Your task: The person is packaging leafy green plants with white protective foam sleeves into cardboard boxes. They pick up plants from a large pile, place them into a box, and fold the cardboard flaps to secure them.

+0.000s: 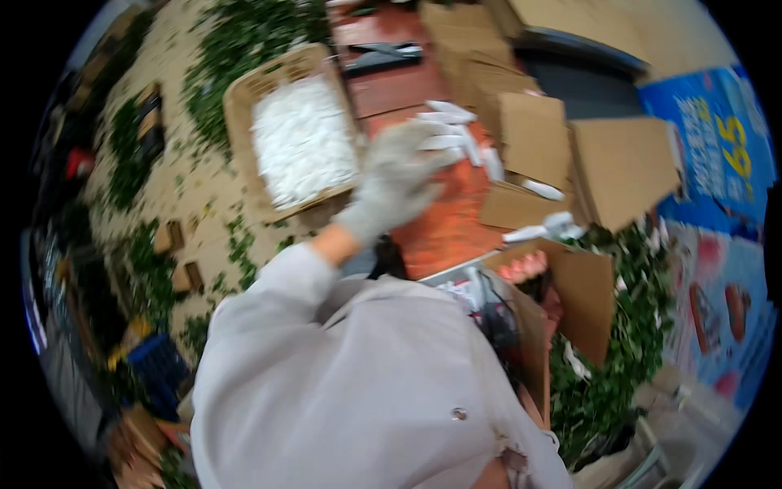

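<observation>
My left hand (397,177), in a pale knitted glove, reaches over an orange-red tabletop (440,226). Its fingers are apart and blurred by motion. Several slim white sleeves (455,131) lie loosely at its fingertips; whether the fingers touch them I cannot tell. To the left of the hand, a tan plastic basket (241,147) holds a heap of small white pieces (302,143). My right hand is out of view. Close to my body on the right stands an open cardboard box (580,299), with pink flower heads (524,267) by its inner side.
Flattened cardboard pieces (531,137) crowd the table's right side. A dark tool (385,55) lies at the far end. Leafy green stems (623,342) stand beyond the box, and more foliage (244,61) litters the floor. A blue crate (160,367) sits at lower left.
</observation>
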The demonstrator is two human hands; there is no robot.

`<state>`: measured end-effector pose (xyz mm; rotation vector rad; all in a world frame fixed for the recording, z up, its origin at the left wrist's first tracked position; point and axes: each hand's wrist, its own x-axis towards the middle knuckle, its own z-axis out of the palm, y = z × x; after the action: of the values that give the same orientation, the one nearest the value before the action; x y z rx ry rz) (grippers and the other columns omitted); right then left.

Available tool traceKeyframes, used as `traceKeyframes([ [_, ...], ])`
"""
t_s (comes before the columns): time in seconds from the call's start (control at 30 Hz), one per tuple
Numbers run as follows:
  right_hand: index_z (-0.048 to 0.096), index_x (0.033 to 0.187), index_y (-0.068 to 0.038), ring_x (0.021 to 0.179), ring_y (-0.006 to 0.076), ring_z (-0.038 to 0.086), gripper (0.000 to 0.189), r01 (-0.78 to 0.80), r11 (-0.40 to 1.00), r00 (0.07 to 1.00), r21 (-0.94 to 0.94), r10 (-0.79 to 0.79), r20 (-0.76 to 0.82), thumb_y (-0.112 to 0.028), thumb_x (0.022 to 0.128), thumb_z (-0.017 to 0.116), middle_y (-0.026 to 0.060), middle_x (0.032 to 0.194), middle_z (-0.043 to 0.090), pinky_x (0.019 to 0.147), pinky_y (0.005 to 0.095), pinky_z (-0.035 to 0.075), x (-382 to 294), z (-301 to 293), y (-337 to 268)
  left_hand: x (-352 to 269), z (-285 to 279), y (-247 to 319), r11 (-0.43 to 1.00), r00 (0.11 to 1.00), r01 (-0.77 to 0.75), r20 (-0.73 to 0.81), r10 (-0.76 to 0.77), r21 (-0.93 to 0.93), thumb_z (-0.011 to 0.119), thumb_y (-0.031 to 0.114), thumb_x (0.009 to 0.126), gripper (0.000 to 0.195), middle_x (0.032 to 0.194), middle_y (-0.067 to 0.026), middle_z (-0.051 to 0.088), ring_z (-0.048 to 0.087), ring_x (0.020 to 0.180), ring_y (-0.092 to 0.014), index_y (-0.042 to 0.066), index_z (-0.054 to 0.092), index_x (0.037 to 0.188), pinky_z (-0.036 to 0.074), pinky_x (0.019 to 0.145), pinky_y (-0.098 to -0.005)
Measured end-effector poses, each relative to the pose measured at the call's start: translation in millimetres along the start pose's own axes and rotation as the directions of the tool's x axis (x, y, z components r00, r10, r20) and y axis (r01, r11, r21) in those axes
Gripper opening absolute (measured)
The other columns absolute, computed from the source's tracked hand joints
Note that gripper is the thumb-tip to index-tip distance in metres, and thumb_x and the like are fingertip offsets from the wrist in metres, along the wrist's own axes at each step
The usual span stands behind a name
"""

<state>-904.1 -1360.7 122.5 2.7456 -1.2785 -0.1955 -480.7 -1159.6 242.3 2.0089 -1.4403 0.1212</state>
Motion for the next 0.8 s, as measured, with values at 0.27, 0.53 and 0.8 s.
traceKeyframes([
  [0.27, 0.047, 0.127, -0.003, 0.120, 0.0314, 0.046, 0.062, -0.079, 0.993, 0.994, 0.088, 0.071, 0.086, -0.036, 0.078, 0.064, 0.0191, 0.125, 0.052, 0.103, 0.0426, 0.033, -20.0, -44.5, 4.5, -41.5, 64.2, -7.3, 0.963, 0.912, 0.223, 0.316, -0.260, 0.151, 0.055, 0.051, 0.080, 0.069, 0.144, -0.0219, 0.029, 0.021, 0.137, -0.038, 0.009, 0.043, 0.134, 0.009, 0.112, -0.0527],
  [0.53, 0.051, 0.125, -0.008, 0.118, 0.0321, 0.048, 0.057, 0.058, 0.935, 0.997, 0.350, -0.073, 0.030, -0.029, 0.075, 0.068, 0.0155, 0.124, 0.053, 0.102, 0.0424, 0.035, -12.4, -121.0, -19.2, -31.8, 35.6, 16.1, 0.979, 0.983, 0.185, -0.015, -0.184, 0.082, 0.063, 0.032, 0.079, 0.063, 0.143, -0.0190, 0.033, 0.027, 0.133, -0.039, 0.010, 0.043, 0.135, 0.020, 0.109, -0.0512],
  [0.8, 0.062, 0.108, -0.007, 0.096, 0.0323, 0.059, 0.036, -0.091, 0.486, 0.914, 0.869, -0.306, 0.267, -0.023, 0.076, 0.061, 0.0153, 0.101, 0.063, 0.086, 0.0382, 0.046, -22.8, -242.8, -21.6, 60.4, 17.6, 71.6, 0.730, 0.951, 0.023, 0.240, 0.195, -0.683, 0.060, -0.005, 0.075, 0.023, 0.095, -0.0125, 0.066, 0.063, 0.089, -0.023, -0.002, 0.065, 0.097, 0.049, 0.077, -0.0303],
])
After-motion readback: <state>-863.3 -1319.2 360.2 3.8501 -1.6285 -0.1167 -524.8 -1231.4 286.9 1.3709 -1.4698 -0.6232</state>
